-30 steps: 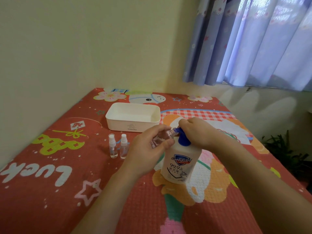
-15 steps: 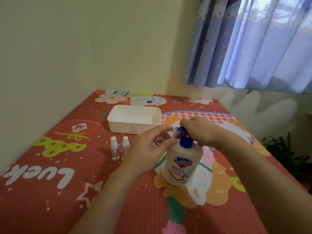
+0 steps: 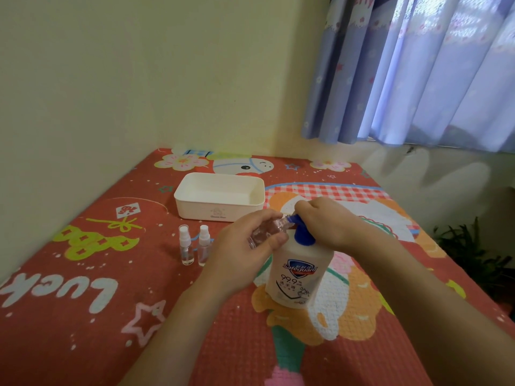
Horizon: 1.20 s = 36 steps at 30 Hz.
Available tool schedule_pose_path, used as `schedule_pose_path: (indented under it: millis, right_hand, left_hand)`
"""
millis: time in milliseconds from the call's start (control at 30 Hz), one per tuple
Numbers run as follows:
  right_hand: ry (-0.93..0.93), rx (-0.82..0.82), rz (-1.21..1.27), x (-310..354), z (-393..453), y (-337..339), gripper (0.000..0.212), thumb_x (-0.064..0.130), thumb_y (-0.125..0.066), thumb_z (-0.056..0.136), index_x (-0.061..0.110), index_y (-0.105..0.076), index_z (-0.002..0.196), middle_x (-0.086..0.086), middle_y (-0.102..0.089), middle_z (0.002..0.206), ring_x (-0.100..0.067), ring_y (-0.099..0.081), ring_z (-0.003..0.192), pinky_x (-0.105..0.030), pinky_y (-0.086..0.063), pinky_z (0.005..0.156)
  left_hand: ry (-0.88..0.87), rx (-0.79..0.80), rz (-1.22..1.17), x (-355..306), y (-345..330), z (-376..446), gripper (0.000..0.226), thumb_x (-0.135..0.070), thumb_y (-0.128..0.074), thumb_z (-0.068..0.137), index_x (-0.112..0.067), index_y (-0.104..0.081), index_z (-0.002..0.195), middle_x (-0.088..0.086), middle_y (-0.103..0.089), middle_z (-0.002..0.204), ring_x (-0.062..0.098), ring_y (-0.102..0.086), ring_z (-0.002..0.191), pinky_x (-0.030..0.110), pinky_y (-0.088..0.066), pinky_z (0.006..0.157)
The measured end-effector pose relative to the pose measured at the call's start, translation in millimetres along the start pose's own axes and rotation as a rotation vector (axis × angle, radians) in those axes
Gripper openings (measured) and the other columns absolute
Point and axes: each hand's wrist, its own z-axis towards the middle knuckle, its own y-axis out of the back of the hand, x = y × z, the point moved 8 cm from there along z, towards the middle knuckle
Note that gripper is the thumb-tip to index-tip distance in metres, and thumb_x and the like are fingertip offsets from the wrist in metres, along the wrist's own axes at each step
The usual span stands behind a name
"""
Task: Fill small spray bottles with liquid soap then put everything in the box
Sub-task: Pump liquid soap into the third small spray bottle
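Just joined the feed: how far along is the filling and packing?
Done: two capped spray bottles stand beside the box; fill unclear. In hand: left hand holds an open clear bottle at the soap pump, which the right hand covers. Left: the white box holds nothing.

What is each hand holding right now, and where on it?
Left hand grips the small clear bottle round its body; right hand covers the soap bottle's blue pump.
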Motion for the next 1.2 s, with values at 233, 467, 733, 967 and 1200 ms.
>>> schedule_pose_path:
  millis: [233,467,733,967,1200]
  right_hand:
    - [0.007,0.040,-0.009,2.9,-2.5,2.8,0.011,0.017,-0.042,0.100,0.017,-0.036,0.090,-0.002,-0.043,0.084,-0.015,-0.041,0.070,-0.024,-0.034,0.067]
    - [0.011,0.066,0.102,0.9,-3.8,12.3,0.024,0.010,-0.040,0.099,0.018,-0.036,0.077,0.005,-0.035,0.070,-0.007,-0.034,0.059,-0.017,-0.031,0.050]
    - [-0.011,0.015,0.023,-0.4,-3.4,7.4,0.031,0.014,-0.037,0.101,0.019,-0.030,0.072,0.003,-0.031,0.067,-0.010,-0.030,0.057,-0.020,-0.025,0.052]
    - [0.050,0.020,-0.102,6.2,-1.9,1.2,0.006,0.015,-0.040,0.100,0.012,-0.044,0.101,-0.004,-0.042,0.088,-0.018,-0.039,0.076,-0.024,-0.030,0.068]
    - [0.052,0.018,-0.053,5.4,-3.4,2.4,0.004,0.016,-0.041,0.100,0.013,-0.042,0.100,0.001,-0.038,0.082,-0.018,-0.038,0.078,-0.023,-0.030,0.067]
  left_hand:
    - [-0.005,0.015,0.007,-2.8,1.0,1.7,0.029,-0.033,-0.068,0.090,-0.036,-0.064,0.118,-0.021,-0.068,0.109,-0.003,-0.061,0.105,0.023,-0.050,0.090]
    - [-0.019,0.015,0.041,-10.0,5.8,5.8,0.031,-0.035,-0.068,0.089,-0.033,-0.065,0.120,-0.025,-0.066,0.097,-0.007,-0.060,0.099,0.007,-0.045,0.082]
    - [-0.026,0.011,0.060,-7.4,3.9,4.8,0.029,-0.036,-0.068,0.090,-0.035,-0.065,0.118,-0.023,-0.067,0.098,-0.003,-0.062,0.097,0.012,-0.046,0.082]
    - [-0.028,0.010,0.028,-6.1,1.0,2.2,0.026,-0.031,-0.068,0.091,-0.034,-0.065,0.116,-0.021,-0.068,0.107,-0.004,-0.060,0.103,0.013,-0.047,0.086]
    - [-0.015,0.029,0.033,-7.5,1.5,4.1,0.027,-0.033,-0.068,0.090,-0.034,-0.065,0.117,-0.019,-0.069,0.107,-0.003,-0.061,0.102,0.012,-0.047,0.085]
